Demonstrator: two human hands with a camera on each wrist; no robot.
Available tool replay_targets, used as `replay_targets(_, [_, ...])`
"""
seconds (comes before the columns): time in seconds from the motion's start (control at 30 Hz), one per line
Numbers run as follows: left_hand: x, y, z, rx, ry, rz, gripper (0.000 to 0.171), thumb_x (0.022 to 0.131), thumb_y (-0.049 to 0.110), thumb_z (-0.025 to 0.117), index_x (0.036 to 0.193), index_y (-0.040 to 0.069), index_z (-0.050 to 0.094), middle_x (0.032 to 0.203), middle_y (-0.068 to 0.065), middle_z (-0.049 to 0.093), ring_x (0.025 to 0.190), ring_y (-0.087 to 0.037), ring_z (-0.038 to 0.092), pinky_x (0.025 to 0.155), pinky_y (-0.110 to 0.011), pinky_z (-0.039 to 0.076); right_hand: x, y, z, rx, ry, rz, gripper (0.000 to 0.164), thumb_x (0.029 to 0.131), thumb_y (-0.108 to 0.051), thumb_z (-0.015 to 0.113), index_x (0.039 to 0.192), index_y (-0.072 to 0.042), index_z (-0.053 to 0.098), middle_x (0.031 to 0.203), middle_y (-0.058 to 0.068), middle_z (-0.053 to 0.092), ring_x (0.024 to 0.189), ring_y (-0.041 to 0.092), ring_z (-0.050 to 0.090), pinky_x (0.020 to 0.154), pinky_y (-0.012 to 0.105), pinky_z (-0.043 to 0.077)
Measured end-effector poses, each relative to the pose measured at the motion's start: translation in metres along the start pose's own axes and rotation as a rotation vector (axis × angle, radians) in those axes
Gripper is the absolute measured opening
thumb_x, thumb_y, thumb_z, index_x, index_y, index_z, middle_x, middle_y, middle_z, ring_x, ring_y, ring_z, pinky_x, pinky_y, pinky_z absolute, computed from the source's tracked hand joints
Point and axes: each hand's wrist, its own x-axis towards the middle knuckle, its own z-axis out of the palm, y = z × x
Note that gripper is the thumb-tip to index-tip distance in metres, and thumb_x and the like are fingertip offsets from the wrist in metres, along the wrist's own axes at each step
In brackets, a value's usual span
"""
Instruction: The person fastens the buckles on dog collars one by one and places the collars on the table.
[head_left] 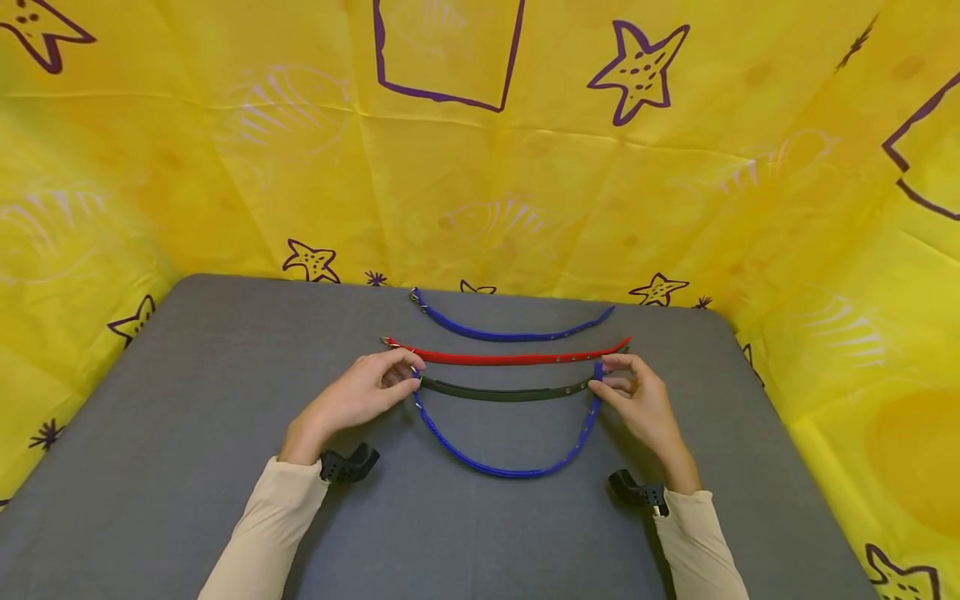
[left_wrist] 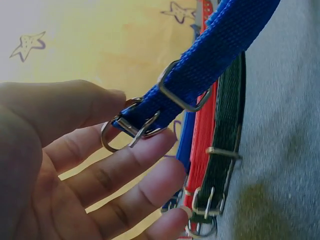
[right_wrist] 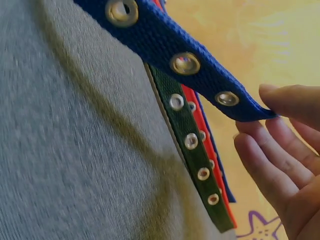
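A blue webbing collar [head_left: 512, 473] hangs in a curve between my two hands. My left hand [head_left: 358, 393] pinches its buckle end; the left wrist view shows the metal buckle [left_wrist: 137, 127] between thumb and fingers, with a metal keeper loop [left_wrist: 182, 90] farther along the strap. On the other side my right hand [head_left: 641, 402] pinches the tapered tip, near a row of metal eyelets [right_wrist: 227, 98]. Beyond the held strap lies a dark green collar [head_left: 502, 393], its ends partly hidden behind my hands. In the wrist views the held collar is raised off the table.
Behind the green collar, a red collar [head_left: 510, 359] and another blue collar [head_left: 517, 337] lie roughly parallel on the grey table [head_left: 187, 400]. Their buckles point left. A yellow patterned cloth [head_left: 480, 167] hangs around the table's back and sides.
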Motion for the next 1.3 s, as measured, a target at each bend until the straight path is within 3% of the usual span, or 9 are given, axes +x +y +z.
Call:
replay_targets(0.4, [0.003, 0.012, 0.011, 0.017, 0.133, 0.058, 0.019, 0.097, 0.019, 0.065, 0.115, 0.015, 0.066, 0.091, 0.002, 0.068, 0.081, -0.012, 0.06, 0.072, -0.024, 0.05, 0.0, -0.004, 0.012, -0.014, -0.083, 0.0, 0.029, 0.089, -0.004, 0.073, 0.115, 0.003, 0.065, 0.112, 0.027, 0.066, 0.081, 0.006, 0.073, 0.062, 0.017, 0.051])
replay_targets(0.6, [0.005, 0.013, 0.015, -0.012, 0.186, 0.105, 0.019, 0.095, 0.014, 0.067, 0.114, 0.013, 0.067, 0.093, -0.002, 0.07, 0.082, -0.011, 0.062, 0.072, -0.023, 0.051, 0.0, -0.006, 0.01, 0.086, -0.163, -0.002, 0.032, 0.089, 0.0, 0.071, 0.12, 0.007, 0.063, 0.12, 0.025, 0.064, 0.089, 0.005, 0.073, 0.075, 0.019, 0.056])
replay_targets(0.7, [0.005, 0.016, 0.017, -0.022, 0.196, 0.113, 0.02, 0.095, 0.014, 0.066, 0.115, 0.012, 0.066, 0.095, -0.003, 0.071, 0.082, -0.011, 0.063, 0.072, -0.024, 0.051, 0.0, -0.007, 0.009, 0.133, -0.188, -0.008, 0.033, 0.09, 0.001, 0.069, 0.121, 0.01, 0.062, 0.118, 0.019, 0.067, 0.092, 0.011, 0.074, 0.078, 0.02, 0.057])
replay_targets(0.9, [0.005, 0.021, 0.021, -0.039, 0.199, 0.1, 0.021, 0.097, 0.017, 0.065, 0.118, 0.013, 0.066, 0.103, -0.002, 0.071, 0.088, -0.013, 0.066, 0.078, -0.029, 0.054, 0.0, -0.01, 0.008, 0.145, -0.195, -0.014, 0.029, 0.09, 0.0, 0.069, 0.116, 0.011, 0.063, 0.108, -0.003, 0.073, 0.09, 0.009, 0.074, 0.078, 0.019, 0.056])
replay_targets(1.17, [0.006, 0.023, 0.025, -0.088, 0.208, 0.124, 0.025, 0.094, 0.015, 0.068, 0.119, 0.013, 0.067, 0.105, -0.005, 0.072, 0.086, -0.014, 0.068, 0.073, -0.026, 0.053, -0.003, -0.022, 0.01, 0.215, -0.241, 0.002, 0.027, 0.092, 0.0, 0.067, 0.115, 0.013, 0.061, 0.091, -0.005, 0.076, 0.085, 0.017, 0.075, 0.076, 0.023, 0.058])
replay_targets(1.3, [0.007, 0.025, 0.027, -0.1, 0.219, 0.13, 0.025, 0.094, 0.015, 0.069, 0.119, 0.013, 0.067, 0.103, -0.003, 0.072, 0.084, -0.012, 0.068, 0.072, -0.026, 0.053, -0.004, -0.028, 0.013, 0.196, -0.24, -0.002, 0.026, 0.092, -0.002, 0.068, 0.114, 0.011, 0.063, 0.09, -0.005, 0.075, 0.083, 0.02, 0.075, 0.075, 0.026, 0.058])
